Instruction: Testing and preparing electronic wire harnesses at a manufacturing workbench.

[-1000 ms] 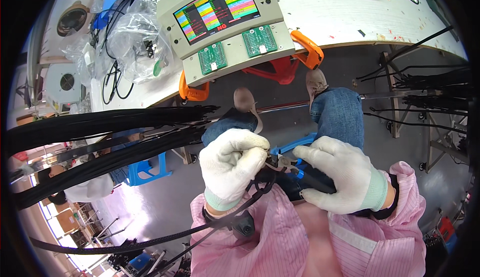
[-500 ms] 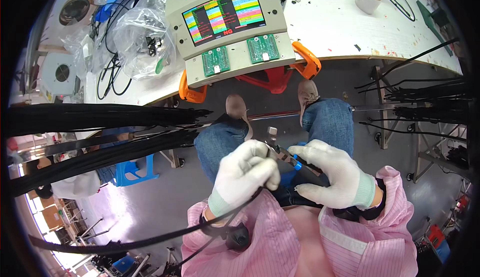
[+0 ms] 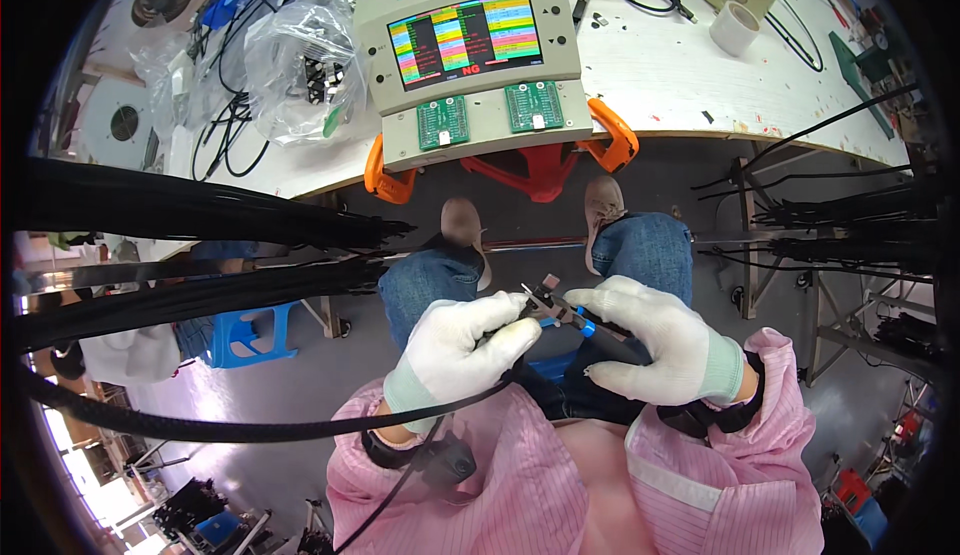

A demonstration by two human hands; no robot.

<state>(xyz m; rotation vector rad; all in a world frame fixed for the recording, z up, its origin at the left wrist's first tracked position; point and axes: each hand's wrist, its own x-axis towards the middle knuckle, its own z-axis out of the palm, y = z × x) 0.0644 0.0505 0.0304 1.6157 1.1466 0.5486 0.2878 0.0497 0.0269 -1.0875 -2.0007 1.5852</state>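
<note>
Both my hands wear white gloves and meet over my lap. My left hand (image 3: 465, 347) is closed on the end of a thick black braided cable (image 3: 250, 429), which runs in from the left edge. My right hand (image 3: 660, 340) is wrapped round a pair of pliers (image 3: 587, 328) with blue and black handles. The pliers' jaws lie against the cable end at my left fingertips. A small silvery connector (image 3: 550, 282) sticks up just beyond the jaws; how it joins the cable is too small to make out.
Ahead, a grey tester (image 3: 400, 160) with a coloured screen and two green circuit boards sits at the white table's edge, by orange clamps (image 3: 390, 177). Bundles of black cable (image 3: 200, 205) hang left and right (image 3: 840, 200). A plastic bag (image 3: 300, 75) and tape roll (image 3: 735, 30) lie on the table.
The pliers' jaws and connector have shifted slightly, with the connector lower in view and more tilted. My left hand has turned somewhat, its fingers now pinching forward. The head view has moved a little.
</note>
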